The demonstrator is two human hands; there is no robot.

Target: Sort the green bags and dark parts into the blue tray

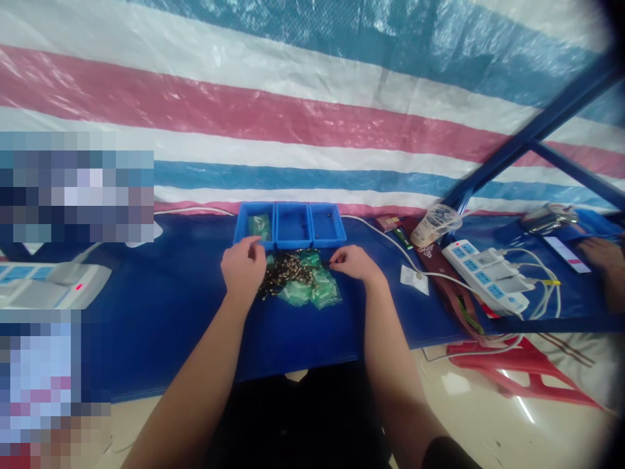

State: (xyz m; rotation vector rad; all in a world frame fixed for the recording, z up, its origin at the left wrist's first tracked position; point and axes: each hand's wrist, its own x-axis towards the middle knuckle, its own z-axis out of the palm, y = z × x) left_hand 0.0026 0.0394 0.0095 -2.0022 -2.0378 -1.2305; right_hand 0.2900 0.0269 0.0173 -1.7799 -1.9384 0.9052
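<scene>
A heap of small dark and brass-coloured metal pieces [293,270] lies on the blue tabletop, mixed with crumpled green plastic bags [325,290]. My left hand [244,264] is at the heap's left side, just in front of the left blue bin [239,228]. Its fingers are curled together, and whatever may be in them is hidden. On the right of the heap, my right hand [356,262] pinches a small dark piece between thumb and fingertips; its exact kind is too small to tell. Another green bag [260,226] rests inside the left bin.
Beside the left bin stand a middle bin [293,244] and a right bin [342,231] holding a few tiny specks. Rightward are a plastic cup [436,225], a small white packet [414,280], a power strip [483,277] with cables, a phone [566,254] and another person's hand [603,254].
</scene>
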